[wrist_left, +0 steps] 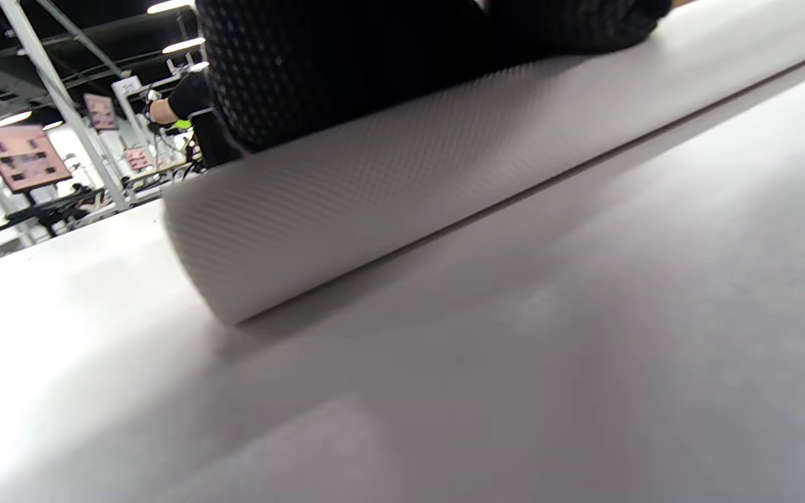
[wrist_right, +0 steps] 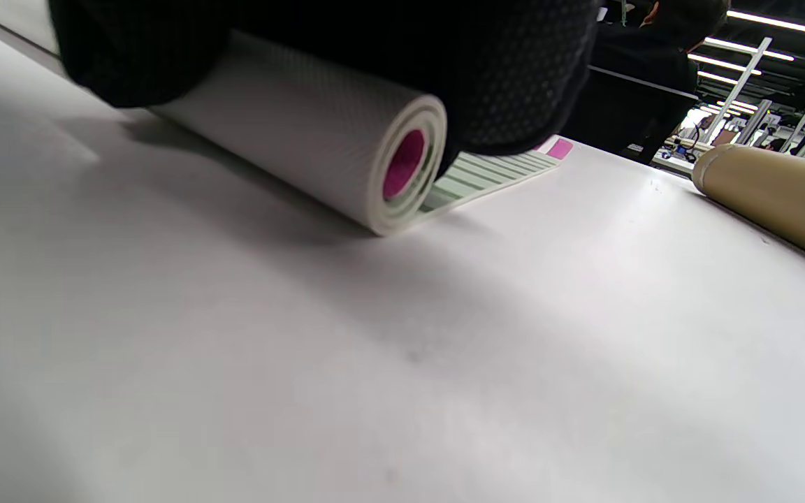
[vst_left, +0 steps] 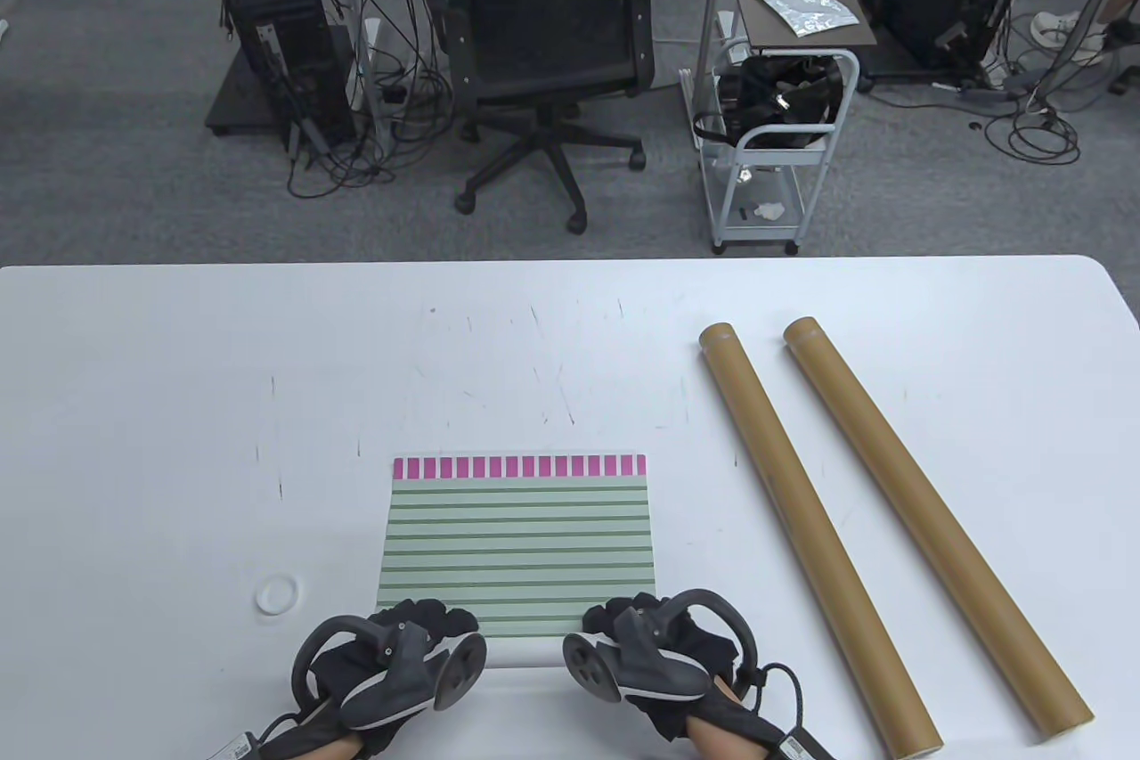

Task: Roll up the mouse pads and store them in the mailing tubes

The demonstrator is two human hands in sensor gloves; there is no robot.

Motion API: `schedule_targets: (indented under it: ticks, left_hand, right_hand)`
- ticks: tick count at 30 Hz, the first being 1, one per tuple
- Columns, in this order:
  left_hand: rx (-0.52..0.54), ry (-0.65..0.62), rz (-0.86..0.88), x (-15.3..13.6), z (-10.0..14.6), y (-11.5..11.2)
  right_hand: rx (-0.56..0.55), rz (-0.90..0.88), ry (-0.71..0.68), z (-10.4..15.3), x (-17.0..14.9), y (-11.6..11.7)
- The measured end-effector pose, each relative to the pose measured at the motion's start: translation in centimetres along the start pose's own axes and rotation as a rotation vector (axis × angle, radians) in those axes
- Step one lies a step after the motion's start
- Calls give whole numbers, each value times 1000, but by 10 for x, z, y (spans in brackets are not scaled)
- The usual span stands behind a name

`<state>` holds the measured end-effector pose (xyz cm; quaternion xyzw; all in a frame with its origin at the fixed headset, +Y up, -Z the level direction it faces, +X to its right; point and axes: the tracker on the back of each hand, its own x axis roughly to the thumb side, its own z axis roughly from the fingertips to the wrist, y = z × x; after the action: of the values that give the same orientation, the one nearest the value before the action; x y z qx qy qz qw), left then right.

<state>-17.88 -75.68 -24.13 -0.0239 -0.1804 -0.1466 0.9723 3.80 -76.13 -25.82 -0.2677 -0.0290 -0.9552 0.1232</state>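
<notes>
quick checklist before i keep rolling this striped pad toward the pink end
1. Both hands on the roll: left hand and right hand press on the rolled part of the mouse pad: ok.
2. Roll tight: right wrist view shows snug layers around a small core at the roll end: ok.
3. Roll edges flush: right end looks even; left end faces away: cannot tell.
4. Unrolled part flat and straight: ok.
5. Path ahead free on the table: ok.
6. Mailing tubes open at an end: cannot tell.
</notes>
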Motion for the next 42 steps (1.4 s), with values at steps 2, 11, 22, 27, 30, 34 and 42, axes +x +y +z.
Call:
schedule_targets:
  ticks: [2, 11, 22, 27, 30, 34, 42]
  left_hand:
    - [-21, -34, 45, -2, 2, 1]
    - [-13, -59, -14, 9, 6, 4]
    - [-97, 12, 96, -5, -7, -2]
    - [-128, 26, 118, -9, -11, -3]
    - [-123, 20, 100, -9, -10, -5]
    - [-109, -8, 85, -7, -4, -5]
    - [-65, -96, 47, 0, 6, 3]
  right_hand:
    - [6, -10, 2, -1, 0, 0]
    - [86, -153, -26, 0, -10, 1]
    - [-34, -74, -16, 7, -3, -1]
    - [-19, -19, -15, 5, -2, 1]
    - [-26, -29, -3, 2, -4, -2]
    - [-29, -29, 6, 1, -4, -3]
    - [52, -129, -20, 2, -8, 0]
